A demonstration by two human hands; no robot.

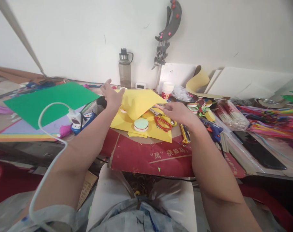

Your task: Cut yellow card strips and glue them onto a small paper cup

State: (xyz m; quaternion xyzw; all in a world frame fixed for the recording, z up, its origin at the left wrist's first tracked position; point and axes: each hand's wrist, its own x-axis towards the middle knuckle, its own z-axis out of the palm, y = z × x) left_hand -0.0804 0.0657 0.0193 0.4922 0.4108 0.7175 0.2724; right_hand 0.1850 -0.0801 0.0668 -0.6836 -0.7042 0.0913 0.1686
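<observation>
A loose yellow paper sheet [143, 100] is raised at an angle over other yellow paper [161, 135] on the table. My left hand [113, 95] is at its left edge, fingers spread and thumb side against the paper. My right hand [176, 112] has its fingers closed at the sheet's right corner; part of the fingertips is hidden. Below the raised sheet lies a round white-rimmed disc [141, 124] with a pale green top. Red-handled scissors [163, 123] rest just left of my right hand. A yellow utility knife [185, 133] lies beneath my right wrist.
Green paper [52, 100] and a white charger with cable [75, 116] lie left. A bottle [125, 71] and paper cups [167, 90] stand behind. Rightward are a blue glue gun [214, 130], a phone [259, 149] and coloured pipe cleaners [274, 117]. Red cardboard [146, 158] covers the front edge.
</observation>
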